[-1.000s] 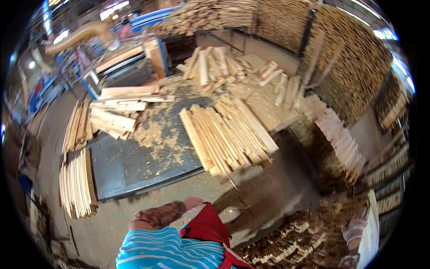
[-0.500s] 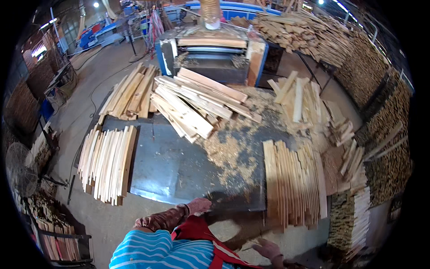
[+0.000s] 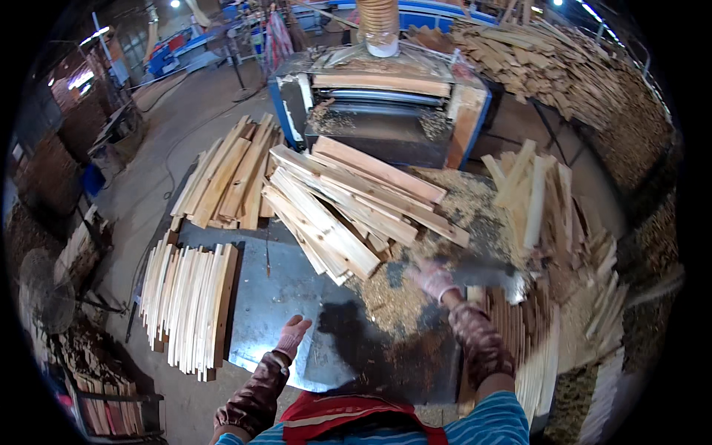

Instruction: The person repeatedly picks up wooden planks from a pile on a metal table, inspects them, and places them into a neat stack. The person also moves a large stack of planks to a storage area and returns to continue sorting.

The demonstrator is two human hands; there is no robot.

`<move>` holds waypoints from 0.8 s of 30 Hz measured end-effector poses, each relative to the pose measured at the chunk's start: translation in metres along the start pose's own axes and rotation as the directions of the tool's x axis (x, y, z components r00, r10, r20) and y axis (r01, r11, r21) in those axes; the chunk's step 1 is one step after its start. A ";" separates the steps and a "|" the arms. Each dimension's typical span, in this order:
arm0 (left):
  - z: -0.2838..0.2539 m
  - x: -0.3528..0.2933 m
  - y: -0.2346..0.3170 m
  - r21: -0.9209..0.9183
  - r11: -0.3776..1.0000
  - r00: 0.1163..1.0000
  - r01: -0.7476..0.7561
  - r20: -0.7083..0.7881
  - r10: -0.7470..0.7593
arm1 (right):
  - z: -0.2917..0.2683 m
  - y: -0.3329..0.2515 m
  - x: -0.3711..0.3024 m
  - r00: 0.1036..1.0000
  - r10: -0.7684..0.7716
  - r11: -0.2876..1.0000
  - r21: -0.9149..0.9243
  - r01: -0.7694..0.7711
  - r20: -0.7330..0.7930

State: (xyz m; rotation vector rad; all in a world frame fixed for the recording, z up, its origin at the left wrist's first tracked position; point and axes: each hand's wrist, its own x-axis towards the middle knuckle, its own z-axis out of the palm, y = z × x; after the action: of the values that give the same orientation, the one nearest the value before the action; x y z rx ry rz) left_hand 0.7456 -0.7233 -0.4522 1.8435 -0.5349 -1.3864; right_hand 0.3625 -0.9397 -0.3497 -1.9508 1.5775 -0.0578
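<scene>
My left hand (image 3: pixel 293 337), in a pale pinkish glove, hovers over the bare metal tabletop (image 3: pixel 256 285) with its fingers out and nothing in them. Farther right, my right hand (image 3: pixel 434 282) reaches over a heap of sawdust and shavings (image 3: pixel 389 300). Motion blurs it, but its fingers look stretched out, with nothing seen in them. Just beyond both hands lies a crossed pile of planed boards (image 3: pixel 326 215), its nearest ends close to my right hand. A row of narrow wood strips (image 3: pixel 189 304) sits left of my left hand. Another stack of strips (image 3: pixel 538 334) is partly behind my right forearm.
A thickness planer (image 3: pixel 378 111) with a ribbed hose (image 3: pixel 378 26) stands at the table's far end. More boards (image 3: pixel 226 174) lie at the far left, and loose pieces (image 3: pixel 534 193) at the right. A big wood pile (image 3: pixel 549 67) fills the back right.
Both hands have moved forward over the table, the right one swinging up from low beside my body. The view has shifted, and I lean closer to the table.
</scene>
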 end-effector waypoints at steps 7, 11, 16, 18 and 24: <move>0.098 0.091 0.151 0.385 0.910 0.955 -0.152 -0.181 0.236 | -0.040 0.005 0.201 0.950 0.082 0.982 -0.140 -0.129 -0.302; 0.169 0.146 0.216 0.523 0.802 0.888 0.288 -0.459 -0.019 | -0.040 0.016 0.233 0.973 0.007 0.956 -0.283 -0.074 -0.232; 0.218 0.158 0.230 0.403 0.806 0.757 0.433 -0.648 -0.082 | -0.012 0.049 0.239 0.948 -0.021 0.955 -0.286 -0.075 -0.318; 0.204 0.159 0.214 0.381 0.857 0.762 0.347 -0.647 -0.021 | -0.011 0.029 0.221 0.958 -0.065 0.931 -0.362 -0.042 -0.279; 0.156 0.144 0.170 0.387 0.916 0.858 0.109 -0.502 0.110 | 0.072 0.001 0.126 0.960 -0.183 0.904 -0.419 0.080 -0.212</move>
State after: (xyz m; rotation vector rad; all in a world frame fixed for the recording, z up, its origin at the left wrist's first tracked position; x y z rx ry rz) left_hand 0.6640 -0.9820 -0.4310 2.4364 -0.5619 -0.7451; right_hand 0.4270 -1.0212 -0.4509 -2.4577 1.7169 -0.0291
